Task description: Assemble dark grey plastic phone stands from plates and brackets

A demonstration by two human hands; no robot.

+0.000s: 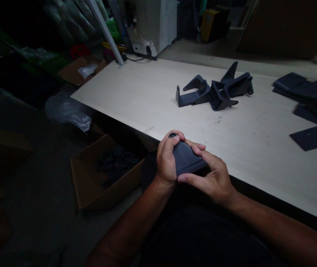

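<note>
Down on the floor at far left, a cardboard box (105, 178) holds a loose heap of dark flat pieces (116, 165), too dim to count. Moving right, your left grip (166, 159) is closed around the narrow end of a dark wedge-shaped folded piece (187, 159), which you hold just over the near edge of the white laminate surface (125, 96). Your right grip (211, 181) presses against its wide end, with the fingers across one face and the thumb along the lower edge. Farther out on the surface, about three dark folded brackets (219, 96) lie touching in a small cluster, already shaped by the look of them. At far right, flat dark sheets (311, 137) overlap in a loose spread, some running out of view – apparently still unfolded.
</note>
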